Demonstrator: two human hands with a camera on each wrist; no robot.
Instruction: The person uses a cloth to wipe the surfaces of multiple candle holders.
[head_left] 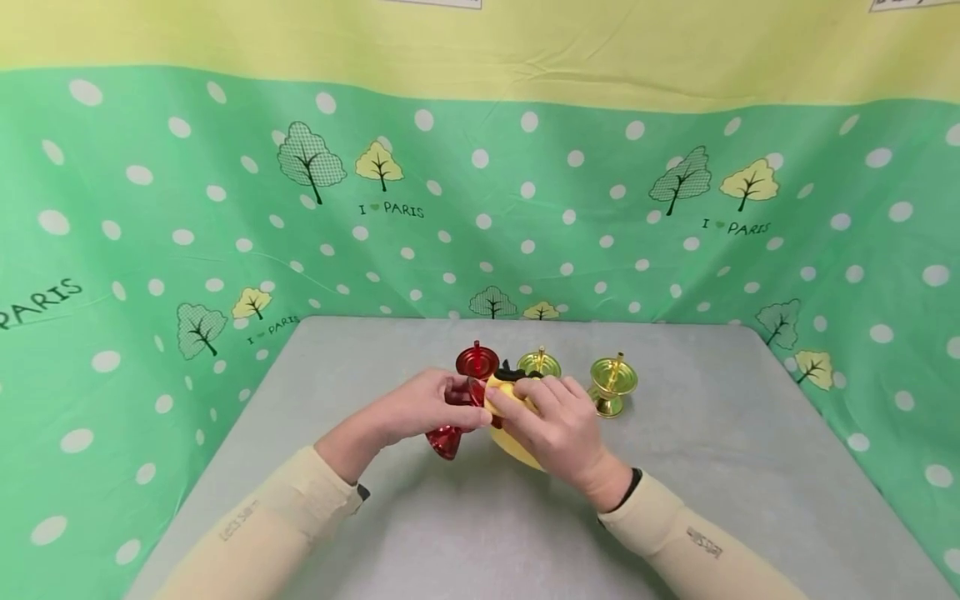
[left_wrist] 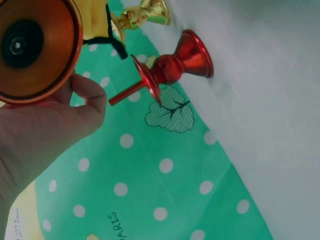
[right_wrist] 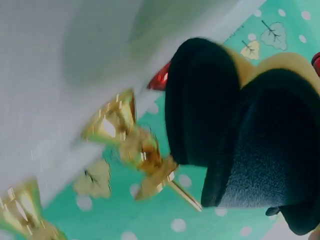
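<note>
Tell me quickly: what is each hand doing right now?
Left hand: grips a red candle holder.
Right hand: presses a yellow cloth against it.

Looking like a staged recording booth: printed green cloth (head_left: 600, 208) hanging around three edges of a grey worktop (head_left: 720, 467).
</note>
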